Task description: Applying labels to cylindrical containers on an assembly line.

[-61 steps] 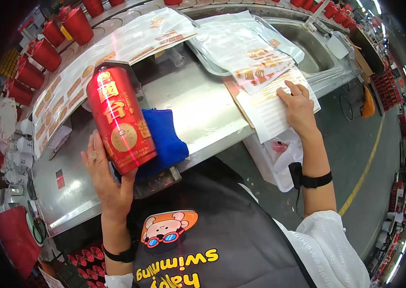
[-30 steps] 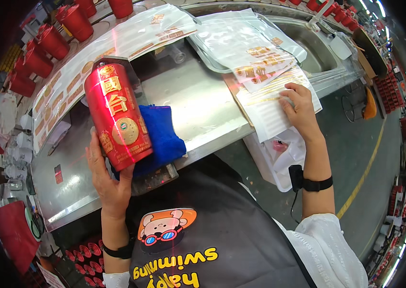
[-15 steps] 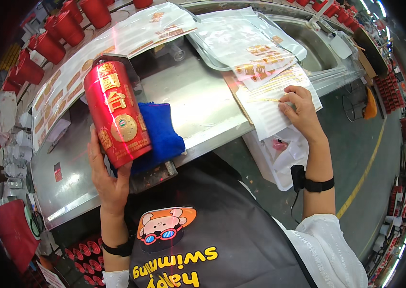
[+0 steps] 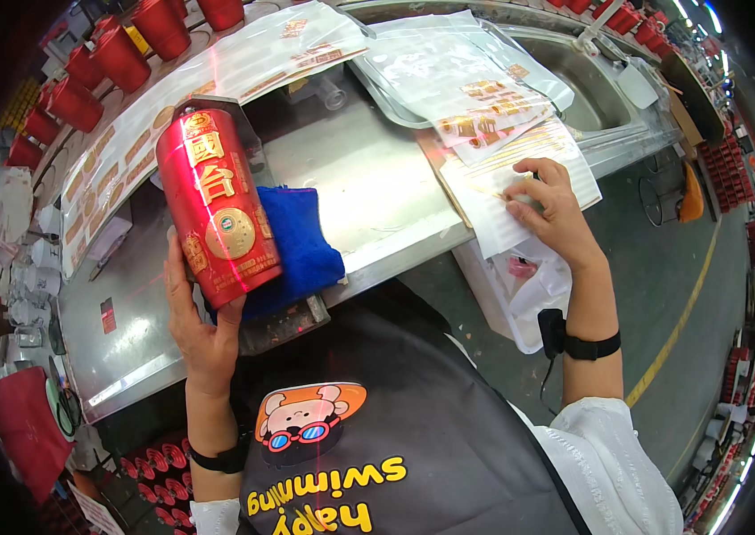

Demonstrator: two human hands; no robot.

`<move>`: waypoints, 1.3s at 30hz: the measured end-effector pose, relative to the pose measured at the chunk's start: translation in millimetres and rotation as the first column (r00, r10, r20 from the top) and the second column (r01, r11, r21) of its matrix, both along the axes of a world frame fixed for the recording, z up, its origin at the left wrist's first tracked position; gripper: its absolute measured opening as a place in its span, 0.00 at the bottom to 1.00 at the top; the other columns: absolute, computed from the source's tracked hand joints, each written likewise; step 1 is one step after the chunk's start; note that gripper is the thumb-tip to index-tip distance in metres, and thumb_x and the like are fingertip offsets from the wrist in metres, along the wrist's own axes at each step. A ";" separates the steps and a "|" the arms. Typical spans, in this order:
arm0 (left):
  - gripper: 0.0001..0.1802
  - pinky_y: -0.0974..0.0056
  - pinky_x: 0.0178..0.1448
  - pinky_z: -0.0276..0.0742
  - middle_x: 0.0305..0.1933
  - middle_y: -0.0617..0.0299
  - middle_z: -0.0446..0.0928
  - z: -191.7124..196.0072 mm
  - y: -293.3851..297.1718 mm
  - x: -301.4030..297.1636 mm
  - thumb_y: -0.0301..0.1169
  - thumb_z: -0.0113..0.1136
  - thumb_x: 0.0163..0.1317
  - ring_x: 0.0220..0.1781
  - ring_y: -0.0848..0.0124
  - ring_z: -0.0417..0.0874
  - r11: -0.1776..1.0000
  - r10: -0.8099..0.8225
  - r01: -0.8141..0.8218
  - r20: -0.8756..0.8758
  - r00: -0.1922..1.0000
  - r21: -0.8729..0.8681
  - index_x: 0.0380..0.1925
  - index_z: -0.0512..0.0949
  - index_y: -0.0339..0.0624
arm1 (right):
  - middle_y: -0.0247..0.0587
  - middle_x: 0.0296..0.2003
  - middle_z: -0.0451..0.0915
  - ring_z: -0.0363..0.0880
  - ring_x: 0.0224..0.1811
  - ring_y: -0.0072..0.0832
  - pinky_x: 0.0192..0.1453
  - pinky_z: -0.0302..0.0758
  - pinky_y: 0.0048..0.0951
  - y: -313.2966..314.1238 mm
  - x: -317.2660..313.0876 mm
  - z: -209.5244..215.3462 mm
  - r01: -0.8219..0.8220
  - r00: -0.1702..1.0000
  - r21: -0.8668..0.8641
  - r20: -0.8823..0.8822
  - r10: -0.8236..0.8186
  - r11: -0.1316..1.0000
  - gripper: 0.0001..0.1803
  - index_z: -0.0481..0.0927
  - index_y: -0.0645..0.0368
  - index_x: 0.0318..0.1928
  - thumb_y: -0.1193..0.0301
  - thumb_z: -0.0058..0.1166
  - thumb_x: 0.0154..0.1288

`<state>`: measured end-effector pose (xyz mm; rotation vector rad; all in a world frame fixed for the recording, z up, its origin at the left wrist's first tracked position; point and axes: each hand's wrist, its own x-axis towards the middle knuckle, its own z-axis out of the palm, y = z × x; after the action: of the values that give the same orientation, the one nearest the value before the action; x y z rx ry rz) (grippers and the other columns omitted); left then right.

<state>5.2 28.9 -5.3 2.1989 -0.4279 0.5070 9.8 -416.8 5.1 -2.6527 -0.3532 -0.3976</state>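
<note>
A red bottle (image 4: 217, 209) with gold lettering and a round gold emblem lies tilted on a dark rest, a red light line running down it. My left hand (image 4: 202, 334) grips its lower end, fingers along the left side and thumb under the base. To the right, my right hand (image 4: 556, 209) is pinched over a white sheet (image 4: 507, 236) bearing rows of thin gold strips. A narrow gold strip (image 4: 487, 191) reaches toward the fingertips; the fingers partly hide where it is held. A blue cloth (image 4: 301, 245) sits beside the bottle.
Printed decal sheets (image 4: 484, 94) overlap a metal tray (image 4: 386, 102) near a sink (image 4: 578, 80). Another long printed sheet (image 4: 141, 134) curves behind the bottle. Red containers (image 4: 119, 58) line the back left. A white bin (image 4: 507, 299) stands below the metal table edge.
My right hand has shifted slightly left over the strip sheet, its pinch moving with it. The left hand and the bottle stay almost where they were.
</note>
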 end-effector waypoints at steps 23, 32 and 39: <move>0.48 0.34 0.74 0.43 0.65 0.47 0.71 5.2 -5.4 -1.8 0.48 0.68 0.55 0.68 0.48 0.69 0.951 0.109 -0.182 0.282 0.953 0.249 0.69 0.61 0.32 | 0.46 0.53 0.71 0.64 0.62 0.48 0.65 0.61 0.45 125.6 3.3 53.8 -0.318 0.948 0.174 0.092 0.306 0.932 0.06 0.78 0.60 0.29 0.81 0.62 0.51; 0.20 0.46 0.77 0.39 0.68 0.35 0.62 49.0 -7.9 -14.0 0.41 0.58 0.66 0.75 0.40 0.51 0.991 -0.129 0.132 0.060 0.990 -0.038 0.53 0.76 0.41 | 0.48 0.51 0.71 0.67 0.58 0.53 0.60 0.66 0.48 228.7 17.0 85.4 -0.625 0.780 0.164 0.154 0.606 0.763 0.10 0.78 0.58 0.31 0.78 0.66 0.48; 0.08 0.49 0.74 0.47 0.69 0.35 0.62 26.6 -8.0 -18.4 0.33 0.60 0.64 0.69 0.45 0.60 0.989 0.111 -0.107 0.025 0.994 -0.104 0.31 0.76 0.41 | 0.50 0.52 0.70 0.67 0.57 0.50 0.60 0.65 0.45 235.6 22.8 56.1 -0.528 0.848 0.228 0.088 0.523 0.818 0.09 0.77 0.60 0.33 0.70 0.64 0.59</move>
<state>-13.2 20.8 21.3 2.1256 -0.2924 0.6098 32.5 -181.2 61.1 -2.1875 -0.9536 -0.2648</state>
